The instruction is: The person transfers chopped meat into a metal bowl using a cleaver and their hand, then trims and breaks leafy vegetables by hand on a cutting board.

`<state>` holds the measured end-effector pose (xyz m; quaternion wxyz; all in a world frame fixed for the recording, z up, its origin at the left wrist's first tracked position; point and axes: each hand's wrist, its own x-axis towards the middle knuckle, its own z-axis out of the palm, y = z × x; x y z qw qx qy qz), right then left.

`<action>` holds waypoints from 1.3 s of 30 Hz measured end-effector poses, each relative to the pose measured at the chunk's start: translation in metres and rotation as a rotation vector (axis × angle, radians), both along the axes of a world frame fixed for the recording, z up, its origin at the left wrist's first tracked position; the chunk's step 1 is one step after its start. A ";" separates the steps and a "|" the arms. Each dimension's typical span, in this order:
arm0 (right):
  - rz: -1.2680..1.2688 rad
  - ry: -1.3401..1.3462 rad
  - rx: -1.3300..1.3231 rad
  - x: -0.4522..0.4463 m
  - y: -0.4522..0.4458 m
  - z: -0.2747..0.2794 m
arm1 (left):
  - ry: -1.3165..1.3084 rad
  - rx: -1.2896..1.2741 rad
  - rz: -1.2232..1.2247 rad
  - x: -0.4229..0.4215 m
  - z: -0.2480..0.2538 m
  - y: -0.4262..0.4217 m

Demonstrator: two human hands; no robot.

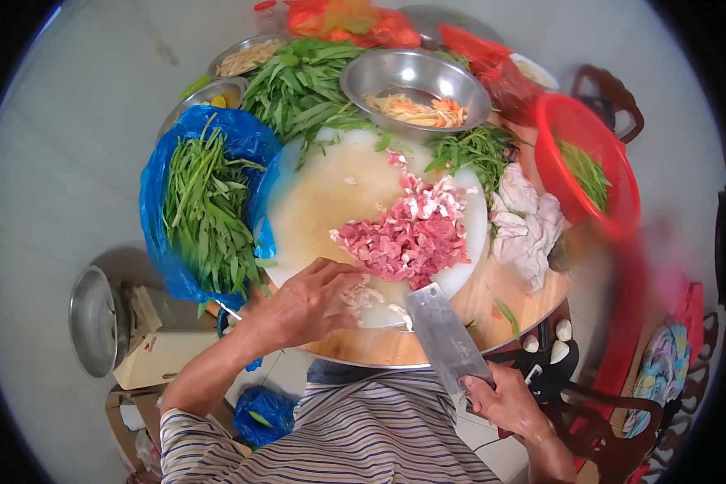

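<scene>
A pile of chopped red meat with pale fatty bits lies on the round white cutting board. My left hand is over the board's near left edge, fingers apart, beside a small heap of pale pieces; whether the fingertips touch them I cannot tell. In my right hand is the handle of a cleaver. Its broad blade slants up and left, with the far end at the board's near edge, just below the meat.
Beyond the board are leafy greens and a steel bowl of shredded vegetables. A blue bag of greens is on the left. At right are a crumpled cloth and a red basket. The wooden tabletop rims the board.
</scene>
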<state>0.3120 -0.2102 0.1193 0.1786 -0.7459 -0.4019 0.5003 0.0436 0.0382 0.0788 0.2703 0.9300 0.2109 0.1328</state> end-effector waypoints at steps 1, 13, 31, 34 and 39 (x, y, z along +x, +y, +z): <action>0.005 0.001 -0.003 -0.001 0.001 0.000 | 0.008 0.031 -0.025 0.001 0.000 -0.002; -0.012 0.291 -0.156 -0.035 0.027 -0.013 | 0.033 -0.031 0.136 0.010 -0.003 -0.019; -0.151 0.089 0.407 -0.009 0.076 0.019 | -0.351 -0.091 0.273 0.110 0.047 0.049; -0.159 -0.104 0.458 0.008 0.083 0.019 | -0.326 -0.093 0.221 0.155 0.023 0.085; -0.239 -0.316 0.538 0.027 0.072 0.014 | -0.198 -0.067 0.196 0.190 -0.008 0.111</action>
